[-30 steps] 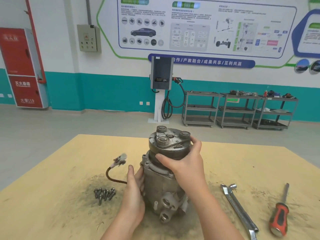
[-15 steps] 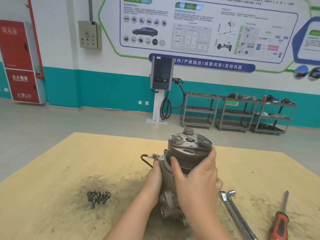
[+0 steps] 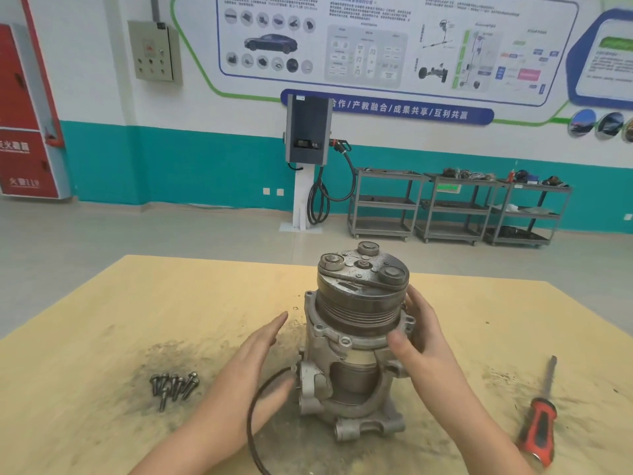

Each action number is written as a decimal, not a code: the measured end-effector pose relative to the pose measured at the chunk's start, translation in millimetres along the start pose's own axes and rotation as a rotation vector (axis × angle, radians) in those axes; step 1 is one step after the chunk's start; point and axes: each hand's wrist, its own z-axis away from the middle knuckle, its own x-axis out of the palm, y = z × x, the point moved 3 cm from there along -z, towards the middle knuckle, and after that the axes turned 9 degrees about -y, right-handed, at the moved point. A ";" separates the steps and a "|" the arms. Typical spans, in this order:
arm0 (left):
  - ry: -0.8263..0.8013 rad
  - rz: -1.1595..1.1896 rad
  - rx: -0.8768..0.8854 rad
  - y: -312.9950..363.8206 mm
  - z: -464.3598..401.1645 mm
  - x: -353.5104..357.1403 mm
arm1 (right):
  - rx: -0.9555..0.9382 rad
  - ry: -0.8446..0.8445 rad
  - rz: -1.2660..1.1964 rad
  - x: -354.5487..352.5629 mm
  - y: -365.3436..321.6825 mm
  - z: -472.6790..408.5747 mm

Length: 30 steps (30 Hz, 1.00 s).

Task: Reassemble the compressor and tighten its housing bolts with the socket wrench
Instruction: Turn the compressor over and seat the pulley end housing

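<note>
The grey metal compressor (image 3: 356, 341) stands upright on the yellow table (image 3: 171, 303), its dark grooved pulley and clutch plate on top. My right hand (image 3: 421, 341) rests against its right side, fingers loosely curved round the housing flange just under the pulley. My left hand (image 3: 253, 365) hovers with straight fingers just left of the housing, not touching it. A black cable (image 3: 255, 416) loops from the housing across my left wrist. Several housing bolts (image 3: 174, 387) lie in a cluster on the table at the left. The wrench is hidden behind my right arm.
A red-handled screwdriver (image 3: 539, 419) lies on the table at the right. Dark grime marks the tabletop around the compressor. Beyond the table are an open grey floor, a charging post (image 3: 308, 132) and grey shelf carts (image 3: 455, 207) along the far wall.
The compressor has been turned, so its cable now comes out at the front left. My left hand has let go and drawn away; my right hand slid from the pulley to the flange.
</note>
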 end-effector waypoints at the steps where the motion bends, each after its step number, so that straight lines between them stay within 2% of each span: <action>1: -0.062 -0.090 0.022 2.2 3.7 1.2 | -0.002 -0.033 -0.026 -0.2 6.0 -1.1; 3: -0.192 -0.235 0.017 4.6 6.3 6.6 | -0.012 -0.079 -0.055 -3.9 11.9 -3.1; 6: -0.377 -0.259 -0.146 10.1 1.9 21.1 | -0.021 -0.126 -0.120 -3.7 10.4 -3.4; 8: -0.357 -0.199 -0.227 15.2 -2.3 34.8 | -0.017 -0.125 -0.167 2.7 6.4 -1.8; 12: -0.196 -0.118 -0.405 15.0 -4.6 54.0 | -0.008 -0.043 -0.108 18.9 -7.2 7.7; 14: -0.097 -0.176 -0.475 11.8 -5.4 43.9 | 0.042 0.002 0.032 29.6 -11.4 15.4; 16: -0.076 -0.309 -0.502 10.4 -6.7 26.3 | 0.102 0.036 0.230 42.3 -15.0 23.2; 19: -0.122 -0.557 -0.474 12.5 -8.1 6.2 | 0.057 0.094 0.320 51.3 -16.8 33.2; 23: -0.138 -0.636 -0.494 17.2 5.9 0.6 | 0.021 0.250 0.063 30.9 -8.0 29.7; 27: -0.204 -0.503 -0.499 22.2 25.0 7.4 | 0.059 0.099 -0.016 21.6 6.2 23.9; 30: -0.383 -0.431 -0.467 20.8 38.1 12.7 | 0.079 0.044 -0.038 19.2 14.8 23.5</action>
